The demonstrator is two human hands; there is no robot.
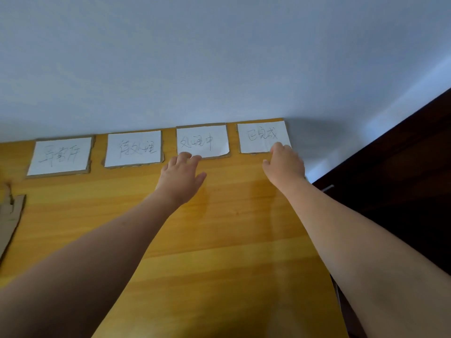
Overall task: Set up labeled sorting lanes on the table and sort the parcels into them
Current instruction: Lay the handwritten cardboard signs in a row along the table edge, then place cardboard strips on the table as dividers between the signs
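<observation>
Several white paper labels on cardboard backing lie in a row along the far edge of the yellow wooden table point(219, 228), against the wall. From left: first label point(59, 156), second label point(134, 148), third label point(202, 140), fourth label point(262, 136), each with handwritten characters. My left hand point(181, 175) reaches forward with straight fingers touching the near edge of the third label. My right hand point(284, 164) rests with its fingertips on the near right corner of the fourth label. No parcels are in view.
A torn piece of brown cardboard point(9, 215) lies at the table's left edge. A pale wall point(219, 57) rises right behind the labels. Dark wooden furniture point(402, 179) stands beyond the table's right edge.
</observation>
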